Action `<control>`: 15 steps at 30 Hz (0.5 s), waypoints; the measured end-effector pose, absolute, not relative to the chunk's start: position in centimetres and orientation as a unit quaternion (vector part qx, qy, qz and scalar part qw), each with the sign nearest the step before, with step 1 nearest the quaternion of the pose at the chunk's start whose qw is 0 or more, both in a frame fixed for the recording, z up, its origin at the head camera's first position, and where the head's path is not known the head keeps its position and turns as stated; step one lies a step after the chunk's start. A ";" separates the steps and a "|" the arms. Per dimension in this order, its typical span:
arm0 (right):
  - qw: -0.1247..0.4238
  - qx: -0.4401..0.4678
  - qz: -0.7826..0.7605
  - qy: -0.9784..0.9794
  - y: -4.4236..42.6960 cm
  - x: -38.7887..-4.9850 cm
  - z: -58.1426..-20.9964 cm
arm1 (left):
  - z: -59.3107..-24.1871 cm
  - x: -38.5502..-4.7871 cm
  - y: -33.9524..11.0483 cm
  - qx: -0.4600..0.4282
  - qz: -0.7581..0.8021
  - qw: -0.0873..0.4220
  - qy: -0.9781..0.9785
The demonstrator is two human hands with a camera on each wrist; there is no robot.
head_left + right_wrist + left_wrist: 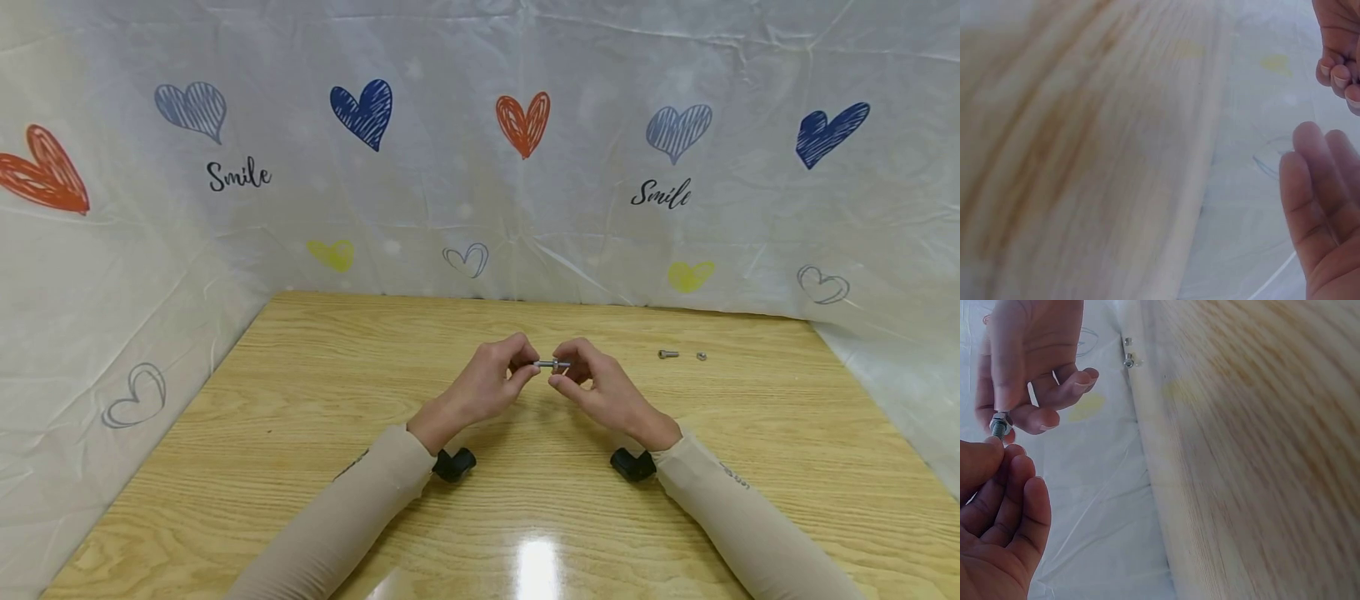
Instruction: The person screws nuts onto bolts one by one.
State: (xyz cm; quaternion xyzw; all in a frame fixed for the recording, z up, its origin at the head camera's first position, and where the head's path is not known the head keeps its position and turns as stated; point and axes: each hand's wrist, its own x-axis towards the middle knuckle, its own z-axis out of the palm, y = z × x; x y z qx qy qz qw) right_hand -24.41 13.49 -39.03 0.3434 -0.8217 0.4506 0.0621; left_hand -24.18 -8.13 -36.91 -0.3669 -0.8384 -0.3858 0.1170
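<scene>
Two bolts [545, 363] [668, 354], two nuts [555, 366] [701, 356]; left hand [487, 380] grips bolt, right hand [602, 388] nut.

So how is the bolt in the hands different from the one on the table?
The held bolt is raised off the table, while the loose bolt lies on it. The held bolt carries a nut on its shaft; the loose bolt has none, though a small nut lies nearby. Both bolts are silvery metal.

Sheeted-off workspace, perhaps, heart-printed sheeting [420, 200], wood-grain table [300, 375]
</scene>
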 end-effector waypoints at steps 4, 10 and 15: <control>0.067 0.360 0.461 -0.808 13.5 -24.5 -39.0 | -36.9 -24.2 -8.1 -0.366 -0.385 0.117 -0.839; 0.058 0.367 0.464 -0.804 13.5 -24.5 -39.0 | -36.8 -24.1 -8.1 -0.373 -0.383 0.117 -0.837; 0.064 0.356 0.455 -0.814 13.5 -24.4 -38.9 | -36.8 -24.2 -8.1 -0.374 -0.385 0.116 -0.836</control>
